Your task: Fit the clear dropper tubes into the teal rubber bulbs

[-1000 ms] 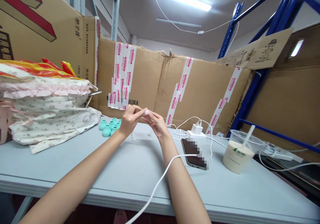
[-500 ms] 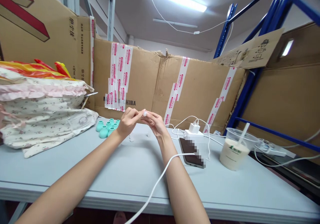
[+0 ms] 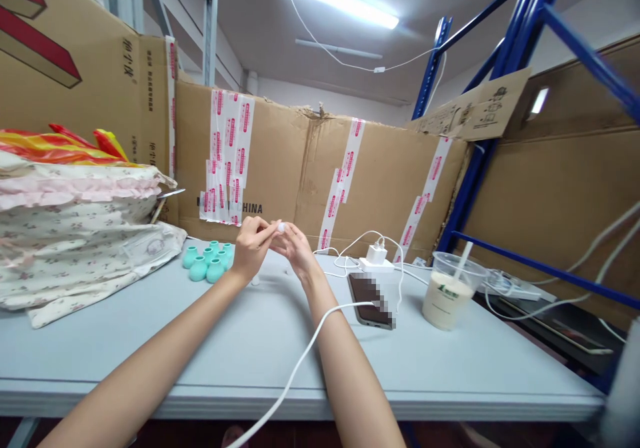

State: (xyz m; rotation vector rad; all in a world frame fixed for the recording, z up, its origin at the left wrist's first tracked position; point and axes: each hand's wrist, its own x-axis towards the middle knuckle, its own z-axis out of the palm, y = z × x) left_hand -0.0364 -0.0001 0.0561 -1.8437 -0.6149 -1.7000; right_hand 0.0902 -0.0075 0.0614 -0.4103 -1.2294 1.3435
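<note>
The left hand (image 3: 251,243) and the right hand (image 3: 296,247) met at the fingertips, to the left of the phone (image 3: 361,289) and farther back than it, both pinching a small white piece (image 3: 281,227). Only a bit of that piece showed between the fingers, so its full shape could not be made out. Two tiny pale bits lay left of the phone on the tabletop (image 3: 265,348), one (image 3: 255,279) beside the left wrist and one (image 3: 287,271) beside the right, both too small to identify. A white cable (image 3: 295,368) came from the phone's near side, passed over the right forearm and was cut off by the bottom edge; a pixelated block hid part of the phone and the cable's far end. Well left of the phone clustered round turquoise pots (image 3: 198,269) with open necks, some partly covered by the left hand, their insides hard to see. Just behind the phone, a white charger (image 3: 377,253) sat on a white block (image 3: 376,265). To the phone's right stood a clear plastic cup (image 3: 447,309), its pale drink below the rim and a white straw (image 3: 464,260) leaning in it. Far left of the phone slumped a flowered cloth bag (image 3: 90,218), cut off by the picture's edge, its contents hidden beneath red and yellow plastic (image 3: 60,147). Taped cardboard (image 3: 280,161) rose behind the phone.
</note>
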